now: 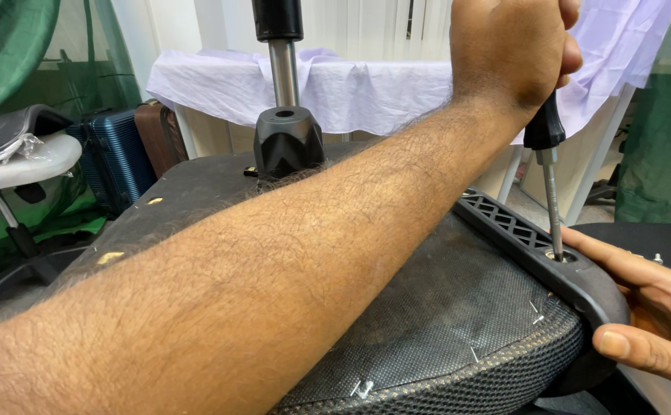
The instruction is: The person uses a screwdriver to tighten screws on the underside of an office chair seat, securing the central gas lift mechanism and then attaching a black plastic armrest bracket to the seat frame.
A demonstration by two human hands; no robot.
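My left hand (508, 46) is at the top right, its forearm crossing the whole view, and it is shut on the black handle of a screwdriver (548, 165). The metal shaft points straight down and its tip sits in a screw hole of a black plastic armrest bracket (535, 250). The bracket lies on the underside of an upturned office chair seat (443, 330), which is covered in black mesh fabric with staples. My right hand (646, 311) comes in from the right and grips the bracket's rounded end, thumb below and fingers on top beside the hole.
The chair's gas cylinder (284, 73) stands upright from a black hub (288, 142) at the seat's middle. Behind is a table under a white cloth (351, 84). A blue suitcase (112, 157), a brown one and another chair (13, 161) stand at left.
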